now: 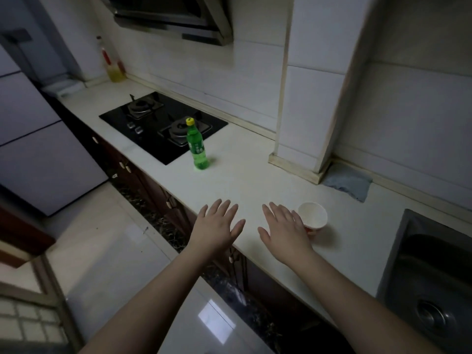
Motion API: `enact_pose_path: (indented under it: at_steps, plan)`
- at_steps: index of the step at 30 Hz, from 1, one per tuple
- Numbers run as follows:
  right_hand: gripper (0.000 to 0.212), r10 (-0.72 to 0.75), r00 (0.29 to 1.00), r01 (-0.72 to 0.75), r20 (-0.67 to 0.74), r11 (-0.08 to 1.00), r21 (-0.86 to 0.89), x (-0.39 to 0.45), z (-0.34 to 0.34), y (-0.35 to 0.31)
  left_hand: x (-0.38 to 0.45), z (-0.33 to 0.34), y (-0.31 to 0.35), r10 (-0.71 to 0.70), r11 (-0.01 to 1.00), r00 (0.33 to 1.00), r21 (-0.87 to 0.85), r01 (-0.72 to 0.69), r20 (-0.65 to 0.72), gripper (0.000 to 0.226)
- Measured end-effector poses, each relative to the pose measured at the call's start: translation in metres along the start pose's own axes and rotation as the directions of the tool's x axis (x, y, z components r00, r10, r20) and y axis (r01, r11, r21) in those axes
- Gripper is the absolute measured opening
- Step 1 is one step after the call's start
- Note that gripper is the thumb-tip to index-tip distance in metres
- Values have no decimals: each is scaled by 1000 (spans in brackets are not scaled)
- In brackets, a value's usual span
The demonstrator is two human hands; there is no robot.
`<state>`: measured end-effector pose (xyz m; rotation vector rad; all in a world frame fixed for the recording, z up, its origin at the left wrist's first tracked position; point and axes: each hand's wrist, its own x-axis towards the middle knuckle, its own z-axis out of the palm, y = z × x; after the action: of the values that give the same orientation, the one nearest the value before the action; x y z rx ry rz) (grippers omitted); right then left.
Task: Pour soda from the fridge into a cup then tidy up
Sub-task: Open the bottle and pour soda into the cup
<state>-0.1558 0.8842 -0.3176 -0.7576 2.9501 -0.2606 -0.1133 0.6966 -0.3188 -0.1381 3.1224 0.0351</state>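
soda bottle point(197, 145) stands upright on the table point(245, 180), its long axis vertical, yellow cap point(190, 121) screwed on at the top. it sits ahead of both hands and off to the left, just beside the near corner of the black gas hob point(158, 123). the left hand point(217, 226) is the nearer of the two, so the reach for the bottle looks like a forward stretch from that side.

both hands hover flat over the table's front edge, fingers spread and straight, holding nothing, a clear gap between them. the right hand point(286, 229) lies just beside the paper cup point(313, 217); whether its little finger touches the rim i cannot tell. the cup stands upright, mouth open, white inside with a red band low on the wall. it looks empty, so pouring seems not yet begun.

the bottle is translucent green plastic, narrow at the neck, waisted under a printed label, and probably slick and light. the cup is thin paper, easy to tip. the table is smooth pale stone with a dull sheen. a steel sink point(431, 272) is sunk in at the right, and a grey cloth point(348, 183) lies by the wall.
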Motion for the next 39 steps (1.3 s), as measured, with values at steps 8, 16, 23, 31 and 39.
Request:
enact_pose_path:
  at_steps: [8, 16, 23, 31, 39]
  plan:
    - [61, 7, 1000, -7, 7, 1000, -4, 51, 6, -89, 0, 2, -100, -19, 1000, 1000, -23, 19, 6, 89]
    - [61, 20, 1000, -20, -20, 1000, 12, 84, 12, -152, 4, -1, -167, 13, 999, 999, -46, -12, 29, 66]
    - [61, 9, 1000, -9, -18, 1000, -14, 111, 13, -173, 21, -1, -191, 17, 999, 1000, -40, -16, 25, 65]
    - [61, -18, 1000, 18, -3, 1000, 10, 164, 25, -169, 65, 5, -205, -42, 999, 997, -26, 44, 68, 65]
    - [60, -62, 998, 62, 6, 997, 46, 238, 21, -156, 127, 2, -223, -77, 997, 994, 9, 77, 80, 72]
